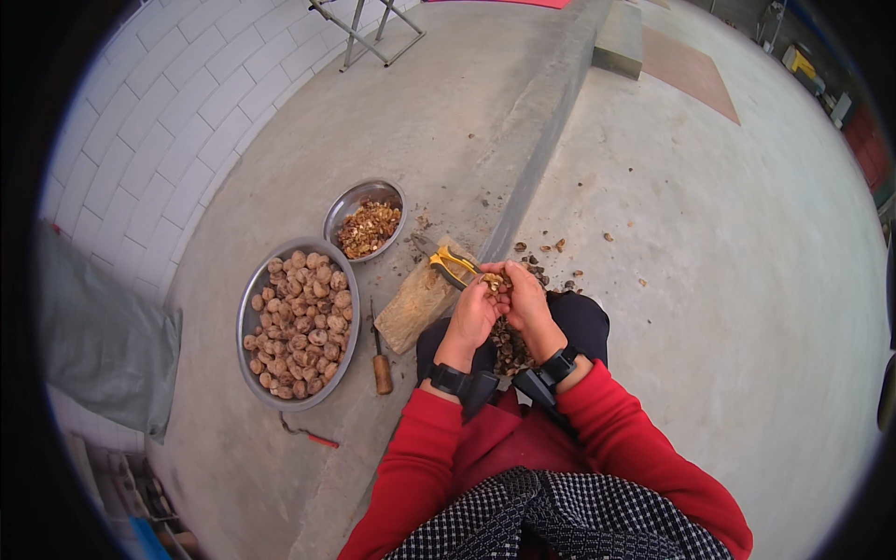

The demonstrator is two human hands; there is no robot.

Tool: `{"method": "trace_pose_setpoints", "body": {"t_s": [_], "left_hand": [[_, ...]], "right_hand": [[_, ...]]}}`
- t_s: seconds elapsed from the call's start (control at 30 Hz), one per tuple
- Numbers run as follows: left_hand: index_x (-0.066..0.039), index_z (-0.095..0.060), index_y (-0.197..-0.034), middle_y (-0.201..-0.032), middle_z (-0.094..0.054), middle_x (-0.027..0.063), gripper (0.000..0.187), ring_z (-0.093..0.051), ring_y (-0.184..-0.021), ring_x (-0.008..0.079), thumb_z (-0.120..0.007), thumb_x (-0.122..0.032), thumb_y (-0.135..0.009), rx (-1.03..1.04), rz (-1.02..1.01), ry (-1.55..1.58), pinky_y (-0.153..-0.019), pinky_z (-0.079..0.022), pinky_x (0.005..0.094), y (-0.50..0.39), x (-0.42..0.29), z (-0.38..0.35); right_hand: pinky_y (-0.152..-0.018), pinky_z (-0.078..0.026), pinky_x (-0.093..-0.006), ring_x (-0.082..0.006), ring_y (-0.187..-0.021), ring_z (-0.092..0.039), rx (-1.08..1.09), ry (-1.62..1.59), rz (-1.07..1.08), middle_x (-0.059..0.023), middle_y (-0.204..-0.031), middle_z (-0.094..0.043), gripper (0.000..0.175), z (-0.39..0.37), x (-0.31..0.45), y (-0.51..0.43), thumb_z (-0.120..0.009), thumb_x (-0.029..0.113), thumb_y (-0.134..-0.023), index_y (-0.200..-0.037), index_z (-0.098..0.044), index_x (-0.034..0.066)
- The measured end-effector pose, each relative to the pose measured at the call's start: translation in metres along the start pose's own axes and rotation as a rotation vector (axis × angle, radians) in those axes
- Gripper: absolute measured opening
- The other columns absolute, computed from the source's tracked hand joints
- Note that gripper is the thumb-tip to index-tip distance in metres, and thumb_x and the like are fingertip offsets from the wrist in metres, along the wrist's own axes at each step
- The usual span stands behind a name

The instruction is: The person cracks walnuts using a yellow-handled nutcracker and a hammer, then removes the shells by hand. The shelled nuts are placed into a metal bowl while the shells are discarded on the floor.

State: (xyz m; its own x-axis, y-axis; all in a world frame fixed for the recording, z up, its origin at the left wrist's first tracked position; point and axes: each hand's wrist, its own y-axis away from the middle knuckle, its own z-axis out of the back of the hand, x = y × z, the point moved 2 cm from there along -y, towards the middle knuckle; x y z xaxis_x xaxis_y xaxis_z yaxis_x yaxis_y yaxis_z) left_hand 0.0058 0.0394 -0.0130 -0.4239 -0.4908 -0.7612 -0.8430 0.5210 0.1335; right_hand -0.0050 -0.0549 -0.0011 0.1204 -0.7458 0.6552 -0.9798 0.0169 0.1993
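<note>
A piece of cracked walnut [492,281] is held between my left hand [476,311] and my right hand [525,297], whose fingertips meet around it. Just left of them, yellow-and-black pliers [448,263] lie on a wooden block [413,308]. A large metal bowl of whole walnuts [301,325] stands to the left. Beyond it, a smaller metal bowl holds walnut kernels [369,227]. On the floor between the block and the large bowl lies a pointed tool with a wooden handle [382,374]. Shell pieces [509,343] are heaped below my hands, between the knees.
A red-handled tool [322,440] lies below the large bowl. Shell bits [560,244] are scattered on the concrete floor. A raised edge [535,178] runs away from the block. At the far left are a white block wall [161,126] and a grey-green cloth [105,343].
</note>
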Motion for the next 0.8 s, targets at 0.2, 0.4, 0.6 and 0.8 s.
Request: {"method": "trace_pose_setpoints", "body": {"t_s": [0.2, 0.4, 0.6, 0.8], "left_hand": [[-0.004, -0.048, -0.102, -0.092, -0.054, 0.0051, 0.031, -0.052, -0.076, 0.0149, -0.031, -0.026, -0.089, 0.010, 0.022, 0.127, -0.066, -0.043, 0.0281, -0.0001, 0.0037, 0.0067], [-0.006, -0.047, -0.103, -0.095, -0.054, 0.0059, 0.031, -0.053, -0.081, 0.0154, -0.030, -0.029, -0.091, -0.031, -0.027, 0.098, -0.071, -0.044, 0.0294, -0.0008, 0.0037, 0.0101], [-0.006, -0.047, -0.104, -0.096, -0.054, 0.0064, 0.033, -0.054, -0.084, 0.0150, -0.029, -0.030, -0.092, -0.065, -0.043, 0.111, -0.074, -0.045, 0.0293, 0.0019, -0.0003, 0.0040], [-0.005, -0.048, -0.103, -0.092, -0.055, 0.0051, 0.034, -0.052, -0.078, 0.0135, -0.029, -0.030, -0.092, -0.058, -0.048, 0.119, -0.068, -0.044, 0.0264, 0.0015, 0.0003, 0.0059]], "right_hand": [[-0.054, -0.042, -0.0198, -0.0094, -0.063, -0.049, 0.028, 0.012, 0.012, -0.0062, -0.078, -0.056, 0.029, 0.0040, -0.0002, -0.0002, -0.041, 0.023, -0.090, -0.092, -0.056, -0.0021], [-0.060, -0.043, -0.0202, -0.0086, -0.072, -0.051, 0.046, 0.229, 0.207, -0.0044, -0.089, -0.055, 0.013, 0.0039, -0.0028, 0.0012, -0.055, 0.012, -0.083, -0.090, -0.055, 0.0007], [-0.069, -0.045, -0.0224, -0.0102, -0.080, -0.053, 0.094, 0.554, 0.335, -0.0061, -0.098, -0.054, 0.014, 0.0073, 0.0027, 0.0030, -0.057, 0.009, -0.081, -0.089, -0.054, -0.0017], [-0.069, -0.044, -0.0215, -0.0089, -0.078, -0.053, 0.100, 0.507, 0.304, -0.0058, -0.092, -0.056, 0.011, 0.0082, 0.0052, 0.0042, -0.056, 0.008, -0.081, -0.089, -0.054, -0.0005]]}}
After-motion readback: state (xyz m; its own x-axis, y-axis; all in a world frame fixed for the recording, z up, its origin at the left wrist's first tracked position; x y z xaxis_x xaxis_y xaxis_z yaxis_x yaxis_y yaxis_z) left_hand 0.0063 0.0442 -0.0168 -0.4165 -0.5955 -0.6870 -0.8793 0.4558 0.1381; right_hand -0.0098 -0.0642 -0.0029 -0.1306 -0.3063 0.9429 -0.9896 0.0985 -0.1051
